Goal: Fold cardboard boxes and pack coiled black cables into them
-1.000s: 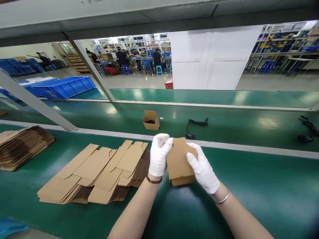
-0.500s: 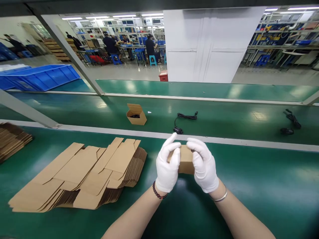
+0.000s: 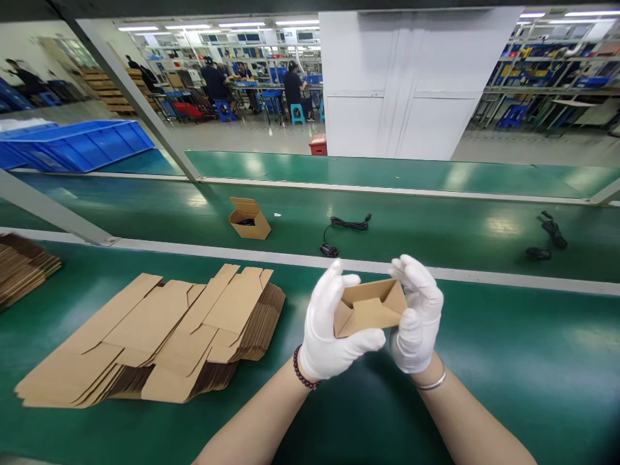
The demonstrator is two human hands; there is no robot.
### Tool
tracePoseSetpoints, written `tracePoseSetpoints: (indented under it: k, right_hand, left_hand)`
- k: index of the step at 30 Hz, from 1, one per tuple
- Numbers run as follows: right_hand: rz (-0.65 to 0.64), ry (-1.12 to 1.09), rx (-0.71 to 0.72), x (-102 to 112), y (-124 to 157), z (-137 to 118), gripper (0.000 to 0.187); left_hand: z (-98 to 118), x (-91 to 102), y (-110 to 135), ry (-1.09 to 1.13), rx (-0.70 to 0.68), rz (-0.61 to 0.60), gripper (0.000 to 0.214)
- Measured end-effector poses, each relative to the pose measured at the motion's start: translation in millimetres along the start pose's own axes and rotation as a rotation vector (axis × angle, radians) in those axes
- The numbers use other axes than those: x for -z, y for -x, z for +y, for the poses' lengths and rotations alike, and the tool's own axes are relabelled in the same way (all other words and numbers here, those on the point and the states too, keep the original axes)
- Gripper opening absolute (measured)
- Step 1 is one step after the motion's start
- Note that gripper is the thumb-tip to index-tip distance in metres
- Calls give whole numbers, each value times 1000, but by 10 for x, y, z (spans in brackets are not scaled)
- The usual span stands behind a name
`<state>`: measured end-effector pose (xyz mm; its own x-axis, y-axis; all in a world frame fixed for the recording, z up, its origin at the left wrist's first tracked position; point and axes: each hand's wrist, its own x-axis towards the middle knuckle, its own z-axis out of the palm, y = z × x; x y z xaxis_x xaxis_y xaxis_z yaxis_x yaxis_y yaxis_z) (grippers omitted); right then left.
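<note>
While its end flaps stand half folded, a box (image 3: 371, 309) is held in both hands

Above the bench (image 3: 508, 374), near its front middle, the box is gripped from either side. The left hand (image 3: 334, 329) is closed on its left end with the thumb under the lower edge, and the right hand (image 3: 416, 316) is closed on its right end. The body has been opened from flat into a sleeve. At the end turned toward the camera, two flaps are seen bent inward and meeting at an angle; that end is judged not yet shut. The far end is hidden, so its state cannot be told. Left of the hands a fanned pile of blanks (image 3: 159, 336) lies flat, and a second pile (image 3: 24, 265) is seen at the left edge, so much unfolded stock is judged to remain. On the belt (image 3: 436, 226) beyond, an open carton (image 3: 249, 219) with something dark inside is set, and a coiled cable (image 3: 346, 229) lies apart from it, unpacked
</note>
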<state>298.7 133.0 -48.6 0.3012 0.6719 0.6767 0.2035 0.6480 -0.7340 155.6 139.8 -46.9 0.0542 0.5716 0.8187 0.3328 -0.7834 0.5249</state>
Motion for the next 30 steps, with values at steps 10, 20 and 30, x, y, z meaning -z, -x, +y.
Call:
tracePoseSetpoints:
  k: [10,20,30]
  right_hand:
    - [-587,-694,-779,-43,-61,-88,51]
    - [-846,603,-134,329,-328,-38,9]
    - [-485,1139,-684,896,-1191,677,30]
  left_hand:
    - [-12,-123,139,-1,128,238,55]
    - [-367,-232,215,-325,-81,-276,100]
    - [-566,189,594,-227,794,-574,110]
